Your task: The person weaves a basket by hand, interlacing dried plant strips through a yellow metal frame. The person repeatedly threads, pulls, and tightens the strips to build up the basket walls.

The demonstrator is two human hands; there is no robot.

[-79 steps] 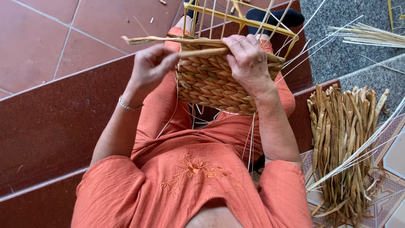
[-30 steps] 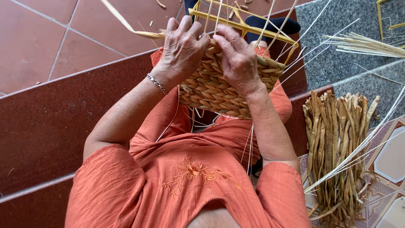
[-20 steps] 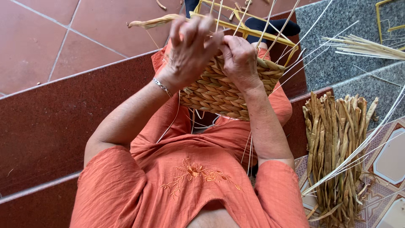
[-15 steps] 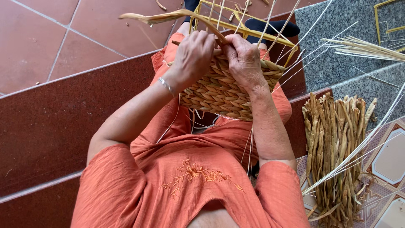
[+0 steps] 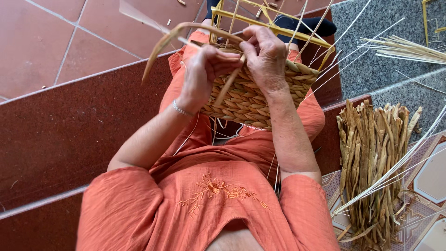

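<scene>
We look down at our lap, where the half-woven basket [image 5: 246, 97] rests on our orange-clad thighs, its braided brown wall facing us and its yellow wire frame [image 5: 274, 28] rising bare above the woven rows. Our left hand [image 5: 206, 74] sits against the basket's left upper edge with its grip closed around a long dried fibre strand [image 5: 186, 32], which arches up and away to the left before its tip drops toward the dark red step [image 5: 69, 135]. Our right hand [image 5: 267, 58] lies over the top of the woven wall, fingers curled down and pinched on the same strand where it meets the weave, just beside the left hand; the two hands are almost touching. Thin pale stakes [image 5: 325, 51] fan out from the frame to the right. Well apart on our right, a bundle of dried leaves [image 5: 371, 158] lies on the patterned tile floor [image 5: 432, 176], with a few pale strips crossing over it, and another sheaf of pale strips [image 5: 404, 49] lies on the grey stone further up.
</scene>
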